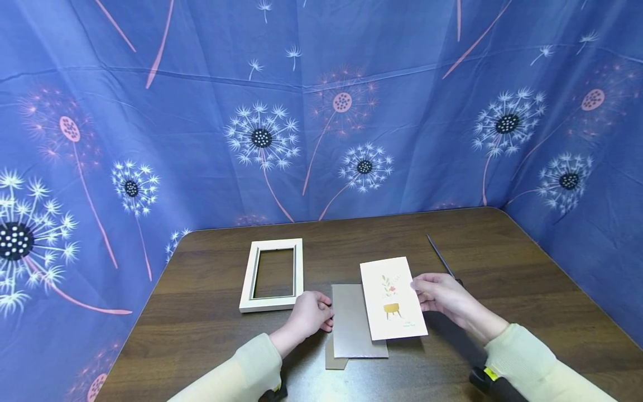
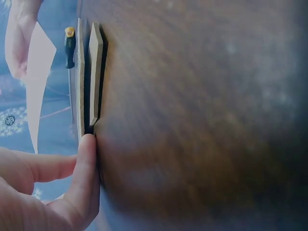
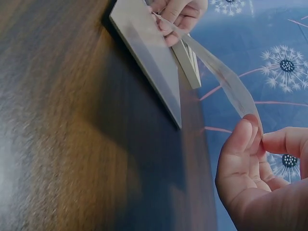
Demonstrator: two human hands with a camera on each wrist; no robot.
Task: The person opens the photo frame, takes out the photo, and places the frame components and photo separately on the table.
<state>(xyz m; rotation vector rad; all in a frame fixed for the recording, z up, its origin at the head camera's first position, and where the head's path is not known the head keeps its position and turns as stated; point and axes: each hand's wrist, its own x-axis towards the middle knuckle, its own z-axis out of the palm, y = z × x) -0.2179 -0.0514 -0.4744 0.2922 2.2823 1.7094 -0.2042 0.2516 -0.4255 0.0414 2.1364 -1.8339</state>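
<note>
My right hand point(image 1: 447, 296) pinches the right edge of a white card point(image 1: 374, 285) printed with a flowering plant and a yellow pot on legs. The card is raised and tilted, overlapping the grey backing board point(image 1: 349, 329) in the head view. With its fingertips, my left hand point(image 1: 310, 314) pinches the board's left edge. A brown stand flap point(image 1: 335, 360) sticks out beneath the board, and the left wrist view shows this flap point(image 2: 95, 72) between board and table. Seen edge-on in the right wrist view, the card point(image 3: 226, 77) bends slightly between thumb and fingers.
An off-white picture frame point(image 1: 271, 304) with an open middle lies beyond my left hand. A screwdriver point(image 1: 438, 254), its handle point(image 2: 70, 50) dark with a yellow end, lies behind my right hand. The brown wooden table point(image 1: 211, 279) meets a blue dandelion-print cloth point(image 1: 311, 139).
</note>
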